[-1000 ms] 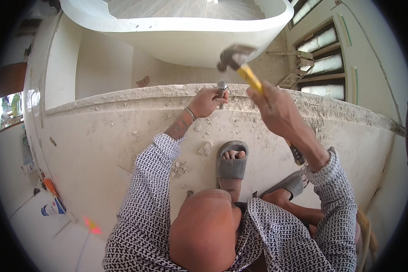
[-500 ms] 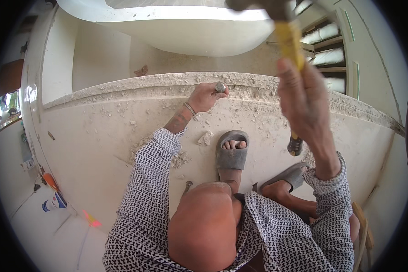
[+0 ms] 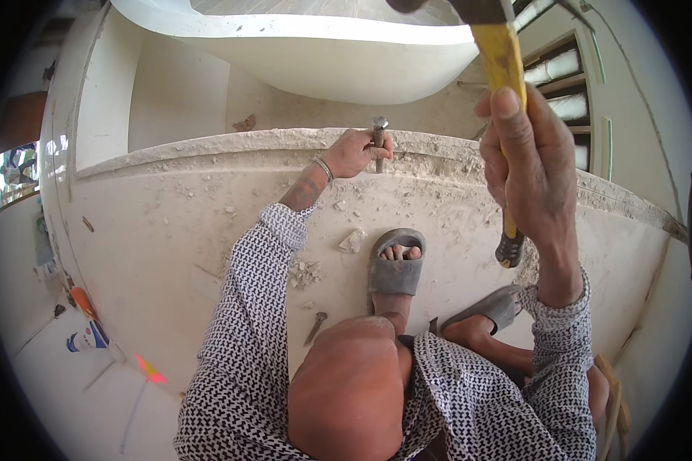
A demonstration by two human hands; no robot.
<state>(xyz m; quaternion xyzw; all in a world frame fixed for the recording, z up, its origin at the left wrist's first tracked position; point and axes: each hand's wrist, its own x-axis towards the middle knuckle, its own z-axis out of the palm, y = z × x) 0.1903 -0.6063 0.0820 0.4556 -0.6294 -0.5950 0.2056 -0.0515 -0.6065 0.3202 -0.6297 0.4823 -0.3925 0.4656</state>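
A short metal chisel (image 3: pixel 378 142) with a round head stands almost upright in my left hand (image 3: pixel 354 153), at the broken edge of the ledge (image 3: pixel 284 142). My left fingers are closed round its shaft. Raised at the upper right, my right hand (image 3: pixel 532 157) grips a hammer (image 3: pixel 503 61) by its yellow handle. The dark hammer head is partly cut off by the top edge of the view. The handle's black butt end shows below my fist. Hammer and chisel are well apart.
Broken chips and dust lie along the ledge, with a larger chunk (image 3: pixel 353 240) before my sandalled foot (image 3: pixel 397 261). Another metal chisel (image 3: pixel 315 328) lies by my knee. Beyond the ledge stands a white curved tub (image 3: pixel 346 65). An orange-handled tool (image 3: pixel 83 302) lies far left.
The chisel has tipped so that more of its shaft shows below the head. My right hand and the hammer have shifted slightly right and down, and look less blurred.
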